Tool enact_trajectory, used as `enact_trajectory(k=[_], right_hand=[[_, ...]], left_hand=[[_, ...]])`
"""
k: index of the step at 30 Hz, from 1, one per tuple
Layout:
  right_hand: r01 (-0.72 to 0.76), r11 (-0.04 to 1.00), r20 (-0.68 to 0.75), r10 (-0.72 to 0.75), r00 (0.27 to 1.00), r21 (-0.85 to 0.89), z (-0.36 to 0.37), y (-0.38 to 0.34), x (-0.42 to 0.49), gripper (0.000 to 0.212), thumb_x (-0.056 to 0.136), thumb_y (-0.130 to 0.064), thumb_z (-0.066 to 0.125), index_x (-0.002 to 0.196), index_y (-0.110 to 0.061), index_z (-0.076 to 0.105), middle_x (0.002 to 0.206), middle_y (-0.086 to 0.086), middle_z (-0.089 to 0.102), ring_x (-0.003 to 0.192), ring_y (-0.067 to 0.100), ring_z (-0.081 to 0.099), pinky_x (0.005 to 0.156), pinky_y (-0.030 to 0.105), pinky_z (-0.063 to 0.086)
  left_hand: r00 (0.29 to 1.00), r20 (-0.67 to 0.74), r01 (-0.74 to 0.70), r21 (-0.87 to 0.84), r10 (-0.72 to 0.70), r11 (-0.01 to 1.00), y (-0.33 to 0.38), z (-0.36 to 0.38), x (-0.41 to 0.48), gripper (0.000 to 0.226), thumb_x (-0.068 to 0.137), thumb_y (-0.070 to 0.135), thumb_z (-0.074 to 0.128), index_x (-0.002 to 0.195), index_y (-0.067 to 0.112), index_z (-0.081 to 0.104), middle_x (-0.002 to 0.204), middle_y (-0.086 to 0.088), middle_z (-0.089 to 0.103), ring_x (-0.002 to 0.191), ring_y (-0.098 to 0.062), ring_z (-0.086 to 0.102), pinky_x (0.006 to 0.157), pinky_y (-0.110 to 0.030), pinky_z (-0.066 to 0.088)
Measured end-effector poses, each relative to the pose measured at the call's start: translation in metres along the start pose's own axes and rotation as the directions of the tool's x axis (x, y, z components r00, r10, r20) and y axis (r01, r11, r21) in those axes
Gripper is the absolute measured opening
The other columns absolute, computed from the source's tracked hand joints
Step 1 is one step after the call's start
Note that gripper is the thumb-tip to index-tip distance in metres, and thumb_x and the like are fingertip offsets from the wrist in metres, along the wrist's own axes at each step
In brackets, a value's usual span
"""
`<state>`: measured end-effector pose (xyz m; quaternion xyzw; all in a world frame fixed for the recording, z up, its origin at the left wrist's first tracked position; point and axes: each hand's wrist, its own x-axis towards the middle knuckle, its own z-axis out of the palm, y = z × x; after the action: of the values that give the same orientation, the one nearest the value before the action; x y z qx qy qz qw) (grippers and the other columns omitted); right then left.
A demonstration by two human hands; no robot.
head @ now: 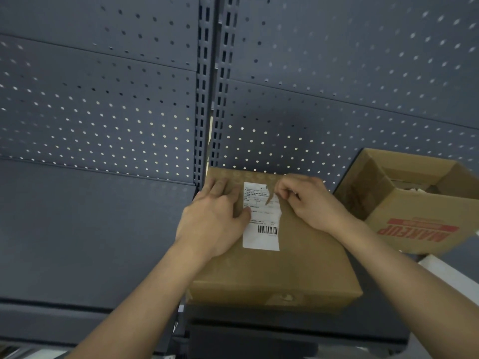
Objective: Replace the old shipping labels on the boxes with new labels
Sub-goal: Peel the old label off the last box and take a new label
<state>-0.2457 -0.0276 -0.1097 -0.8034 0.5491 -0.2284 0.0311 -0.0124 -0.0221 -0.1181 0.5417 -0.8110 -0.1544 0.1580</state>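
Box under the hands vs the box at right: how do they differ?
The box under the hands is closed and lies flat; the box at right is open and tilted. The closed one carries a white label, partly torn, pinched by the right hand while the left hand presses beside it; the open one shows red print and no label in view. Both are brown cardboard, on dark shelving.

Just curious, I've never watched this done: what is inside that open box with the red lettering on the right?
The open box shows bare cardboard inner walls and, deep at the far side, something pale that is too unclear to name. Its near wall and flap cover the bottom, so the rest is hidden.
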Motion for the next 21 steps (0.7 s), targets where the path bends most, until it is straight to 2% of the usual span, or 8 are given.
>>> enact_trajectory(k=[5, 9, 14, 16, 19, 21], right_hand=[[0.189, 0.964, 0.014, -0.190, 0.982, -0.186, 0.000, -0.006, 0.000, 0.033, 0.076, 0.008, 0.044, 0.076, -0.024, 0.036, 0.074, -0.004, 0.050, 0.069, 0.021, 0.049, 0.059, 0.040, 0.046], [0.208, 0.953, 0.034, -0.205, 0.978, -0.221, 0.002, -0.005, 0.001, 0.029, 0.074, 0.005, 0.041, 0.075, -0.023, 0.037, 0.074, -0.003, 0.051, 0.069, 0.022, 0.049, 0.059, 0.041, 0.046], [0.103, 0.990, 0.035, -0.100, 0.994, -0.097, 0.001, -0.005, 0.002, 0.043, 0.073, 0.016, 0.045, 0.073, -0.026, 0.037, 0.075, -0.010, 0.047, 0.073, 0.019, 0.048, 0.064, 0.036, 0.044], [0.027, 1.000, 0.043, -0.026, 0.999, -0.011, -0.002, -0.006, 0.002, 0.049, 0.075, 0.016, 0.044, 0.070, -0.032, 0.033, 0.078, -0.007, 0.053, 0.077, 0.019, 0.051, 0.068, 0.034, 0.045], [-0.089, 0.991, 0.042, 0.086, 0.995, 0.096, -0.005, -0.007, -0.001, 0.047, 0.082, 0.013, 0.045, 0.070, -0.033, 0.040, 0.086, -0.004, 0.063, 0.088, 0.016, 0.058, 0.077, 0.028, 0.047], [-0.153, 0.974, 0.010, 0.153, 0.988, 0.168, -0.009, -0.009, -0.001, 0.043, 0.091, 0.004, 0.051, 0.074, -0.035, 0.047, 0.091, -0.008, 0.067, 0.092, 0.009, 0.061, 0.079, 0.018, 0.047]], left_hand=[[1.000, 0.000, 0.005, 0.006, -0.005, 1.000, 0.001, 0.000, 0.000, 0.059, 0.098, 0.053, 0.039, 0.153, 0.034, 0.032, 0.164, 0.009, 0.016, 0.152, -0.012, 0.000, 0.112, -0.045, 0.032], [1.000, -0.002, 0.012, -0.002, -0.012, 1.000, 0.001, 0.000, -0.001, 0.058, 0.098, 0.053, 0.040, 0.152, 0.033, 0.033, 0.164, 0.010, 0.015, 0.152, -0.012, 0.000, 0.112, -0.045, 0.032], [1.000, -0.002, 0.013, -0.013, -0.013, 1.000, 0.001, 0.001, -0.001, 0.058, 0.098, 0.054, 0.040, 0.152, 0.034, 0.033, 0.164, 0.010, 0.014, 0.152, -0.011, 0.000, 0.113, -0.044, 0.030], [1.000, -0.007, 0.011, -0.020, -0.011, 1.000, 0.000, 0.001, -0.001, 0.058, 0.098, 0.053, 0.040, 0.152, 0.034, 0.033, 0.164, 0.010, 0.015, 0.152, -0.011, 0.000, 0.113, -0.043, 0.030], [1.000, -0.014, 0.004, -0.016, -0.005, 1.000, 0.000, 0.001, -0.001, 0.058, 0.098, 0.052, 0.039, 0.152, 0.033, 0.033, 0.164, 0.010, 0.016, 0.152, -0.011, 0.000, 0.112, -0.044, 0.032], [1.000, -0.013, 0.007, -0.015, -0.007, 1.000, 0.000, 0.001, -0.001, 0.058, 0.098, 0.052, 0.038, 0.153, 0.033, 0.032, 0.164, 0.011, 0.015, 0.152, -0.011, 0.000, 0.112, -0.045, 0.033]])
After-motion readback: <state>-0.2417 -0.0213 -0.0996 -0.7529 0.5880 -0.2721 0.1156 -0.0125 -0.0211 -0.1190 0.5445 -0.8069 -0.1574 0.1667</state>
